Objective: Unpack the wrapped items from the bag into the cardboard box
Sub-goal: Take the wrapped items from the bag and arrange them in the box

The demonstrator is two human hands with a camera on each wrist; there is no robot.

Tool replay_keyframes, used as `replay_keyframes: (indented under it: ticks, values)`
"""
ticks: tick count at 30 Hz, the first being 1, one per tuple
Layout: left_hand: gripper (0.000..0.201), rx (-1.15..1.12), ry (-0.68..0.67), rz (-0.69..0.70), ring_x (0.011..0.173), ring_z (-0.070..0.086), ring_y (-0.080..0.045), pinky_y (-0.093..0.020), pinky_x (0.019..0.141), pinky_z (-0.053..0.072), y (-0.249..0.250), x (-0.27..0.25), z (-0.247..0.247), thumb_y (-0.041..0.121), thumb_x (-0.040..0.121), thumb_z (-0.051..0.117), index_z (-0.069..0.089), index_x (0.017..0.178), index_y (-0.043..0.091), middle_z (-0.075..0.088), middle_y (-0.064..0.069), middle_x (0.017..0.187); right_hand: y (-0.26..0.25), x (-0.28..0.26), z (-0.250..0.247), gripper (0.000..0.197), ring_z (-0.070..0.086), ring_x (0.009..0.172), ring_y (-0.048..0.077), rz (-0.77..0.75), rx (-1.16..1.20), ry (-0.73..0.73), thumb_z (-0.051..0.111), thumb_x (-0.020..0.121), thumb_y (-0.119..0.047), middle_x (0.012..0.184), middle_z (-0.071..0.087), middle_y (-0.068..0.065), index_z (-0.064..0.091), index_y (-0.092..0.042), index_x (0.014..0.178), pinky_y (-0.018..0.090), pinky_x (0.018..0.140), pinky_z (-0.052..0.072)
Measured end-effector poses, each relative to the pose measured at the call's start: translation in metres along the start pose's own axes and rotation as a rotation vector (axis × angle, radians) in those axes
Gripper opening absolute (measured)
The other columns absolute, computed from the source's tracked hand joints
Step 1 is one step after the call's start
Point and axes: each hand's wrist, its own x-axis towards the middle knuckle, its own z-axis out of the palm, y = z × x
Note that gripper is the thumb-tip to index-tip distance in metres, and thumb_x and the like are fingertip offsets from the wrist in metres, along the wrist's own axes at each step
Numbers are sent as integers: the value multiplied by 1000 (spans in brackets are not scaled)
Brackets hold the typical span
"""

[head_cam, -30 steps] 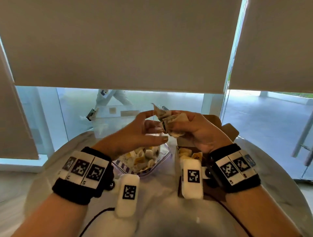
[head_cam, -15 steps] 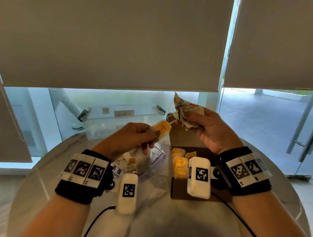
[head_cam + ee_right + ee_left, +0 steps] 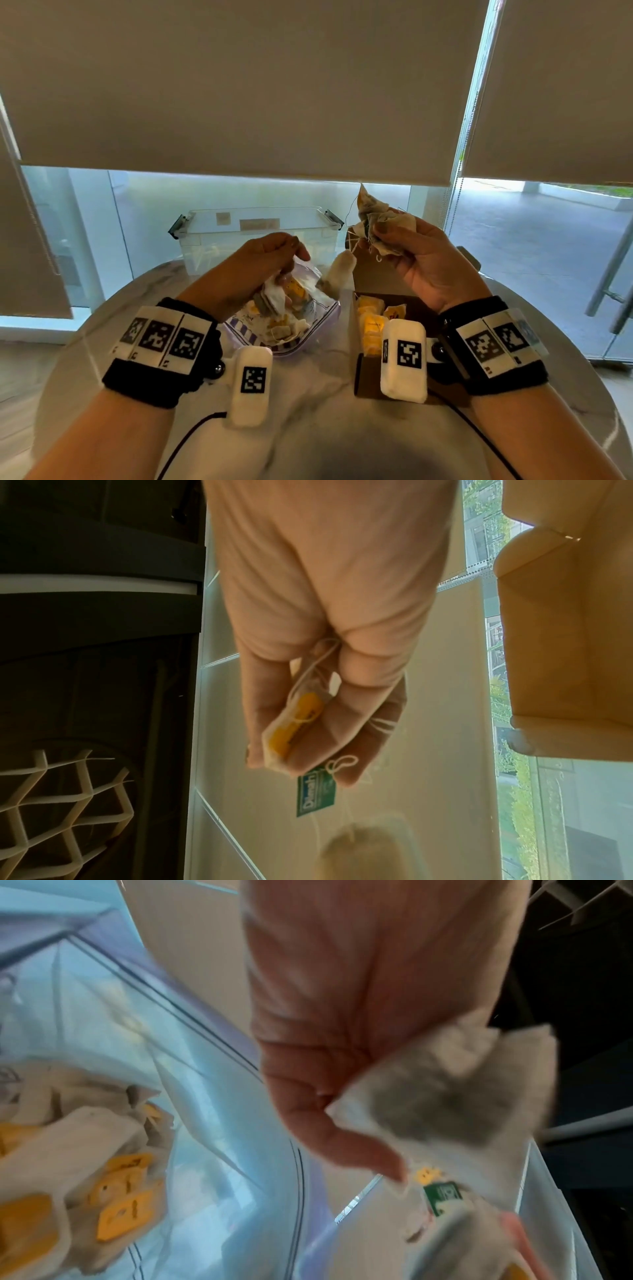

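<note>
A clear zip bag (image 3: pixel 320 303) with several tea bags (image 3: pixel 284 329) lies left of centre on the table. My left hand (image 3: pixel 274 260) reaches into its mouth and grips a white tea bag (image 3: pixel 445 1091) between thumb and fingers. To the right stands the open cardboard box (image 3: pixel 363 377), with yellow-tagged tea bags (image 3: pixel 371 318) inside. Above it my right hand (image 3: pixel 411 260) holds up a crumpled bunch of tea bags (image 3: pixel 380 219). One tea bag (image 3: pixel 337 279) dangles from the bunch by its string, and a green tag (image 3: pixel 315 796) hangs below the fingers.
A clear plastic bin (image 3: pixel 253 233) with latches stands at the table's far edge, behind the zip bag. The round marble table (image 3: pixel 308 404) ends close to a glass wall with lowered blinds. The box's raised flap (image 3: pixel 376 274) stands behind my right wrist.
My hands have separated. The left one came away from the bunch, held a yellow-tagged tea bag, then dropped into the zip bag. The right hand stays raised, with one tea bag now dangling.
</note>
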Motion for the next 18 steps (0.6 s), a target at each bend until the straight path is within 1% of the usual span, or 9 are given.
replay_keyframes:
  ticks: [2, 3, 5, 7, 9, 12, 14, 15, 18]
  values:
    - [17, 26, 34, 10, 64, 46, -15, -21, 53, 41, 4, 1, 9, 30, 98, 41, 55, 94, 21, 49, 0, 75, 1, -1, 4, 20, 70, 76, 17, 14, -3, -10, 71, 60, -17, 84, 73, 6, 78, -15, 79, 21, 65, 56]
    - [12, 130, 29, 15, 64, 47, -16, -20, 47, 42, 5, 1, 14, 32, 95, 47, 51, 102, 24, 52, 0, 83, 2, -1, 6, 19, 71, 77, 18, 22, 2, -16, 69, 63, -14, 85, 73, 6, 77, -14, 80, 21, 66, 56]
    - [41, 391, -31, 63, 64, 53, -11, -18, 47, 48, 3, 3, 24, 32, 85, 63, 40, 119, 32, 52, 5, 102, 2, -2, 10, 18, 71, 78, 18, 24, 14, -29, 64, 68, -9, 86, 73, 7, 75, -12, 82, 22, 67, 56]
    - [59, 404, -126, 91, 55, 52, -1, -17, 47, 48, 0, 5, 36, 29, 78, 72, 34, 124, 35, 53, 11, 101, 1, -4, 15, 21, 71, 79, 18, 28, 11, -47, 62, 70, -8, 87, 73, 7, 73, -12, 87, 23, 69, 57]
    - [47, 332, -196, 113, 49, 52, 1, -16, 46, 47, -3, 6, 48, 29, 80, 70, 40, 116, 33, 59, 10, 95, 1, -6, 18, 23, 70, 83, 21, 28, 7, -73, 62, 71, -10, 91, 73, 10, 72, -11, 91, 25, 73, 58]
    - [21, 121, -179, 95, 51, 55, 6, -9, 50, 42, -7, 6, 61, 25, 89, 61, 55, 109, 22, 64, 9, 82, 0, -9, 21, 23, 70, 85, 24, 16, 42, -82, 65, 68, -12, 93, 72, 12, 75, -11, 88, 26, 72, 57]
    - [18, -60, -125, 36, 44, 49, 0, -11, 44, 38, -10, 5, 60, 27, 91, 55, 58, 105, 17, 58, 6, 68, -1, -8, 19, 20, 71, 82, 21, 3, 88, -65, 61, 70, -9, 89, 73, 9, 76, -11, 83, 23, 68, 56]
    - [17, -184, -115, -10, 44, 45, -1, -13, 42, 36, -11, 5, 58, 30, 91, 54, 59, 101, 17, 56, 0, 70, -1, -8, 18, 20, 71, 82, 20, 1, 104, -59, 60, 72, -9, 88, 73, 8, 77, -12, 81, 22, 68, 56]
    - [22, -670, -139, -116, 55, 38, -6, -15, 44, 32, -11, 6, 50, 34, 88, 52, 60, 84, 14, 56, -11, 99, 1, -7, 17, 19, 71, 82, 23, 21, 97, -43, 61, 73, -10, 90, 73, 10, 77, -11, 83, 22, 70, 57]
